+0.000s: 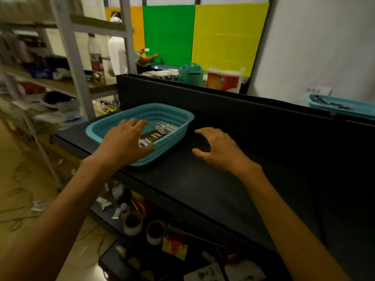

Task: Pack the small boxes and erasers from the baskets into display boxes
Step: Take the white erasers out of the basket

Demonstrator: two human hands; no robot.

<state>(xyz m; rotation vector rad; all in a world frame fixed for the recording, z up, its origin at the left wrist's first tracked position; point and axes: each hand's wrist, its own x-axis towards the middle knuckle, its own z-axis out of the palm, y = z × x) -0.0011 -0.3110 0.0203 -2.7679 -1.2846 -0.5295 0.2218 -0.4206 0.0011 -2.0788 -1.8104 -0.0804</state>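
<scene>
A teal plastic basket [174, 114] sits on the dark table, left of centre. Inside it lie several small white boxes [165, 126] and a dark flat box [153, 136]. My left hand [123, 142] hovers over the basket's near side, fingers spread and relaxed, holding nothing. My right hand [217, 148] hovers above the bare table just right of the basket, fingers loosely spread, holding nothing. The basket's near contents are partly hidden under my left hand.
A black raised back panel [233, 102] runs behind the table. A second teal basket [343, 105] sits at the far right. Behind the panel stand a green container [190, 74] and a tissue pack [224, 79]. A lower shelf holds tape rolls [133, 223] and clutter. Metal shelving [71, 57] stands to the left.
</scene>
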